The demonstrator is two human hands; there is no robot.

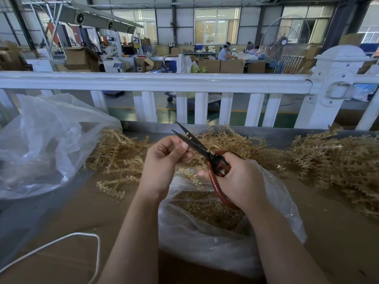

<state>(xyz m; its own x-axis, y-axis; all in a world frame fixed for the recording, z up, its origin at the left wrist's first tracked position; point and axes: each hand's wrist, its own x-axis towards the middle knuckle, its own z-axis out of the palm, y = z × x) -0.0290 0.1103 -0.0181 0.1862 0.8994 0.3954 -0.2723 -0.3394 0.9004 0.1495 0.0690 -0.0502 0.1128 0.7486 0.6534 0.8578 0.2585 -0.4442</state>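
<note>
My right hand (240, 179) grips the red handles of a pair of scissors (196, 146), whose black blades are parted and point up to the left. My left hand (166, 158) is curled beside the blades, its thumb and fingers pinching something small that I cannot make out. Both hands hover above an open clear plastic bag (215, 242) holding small golden cut pieces (207, 208). Golden plastic sprue branches (119, 158) lie heaped on the table behind the hands, and a larger heap (336, 160) lies to the right.
A crumpled clear bag (45, 144) stands at the left. A white cord (78, 238) loops across the brown cardboard tabletop (71, 212) at the lower left. A white railing (164, 83) runs behind the table, with a workshop, boxes and seated people beyond.
</note>
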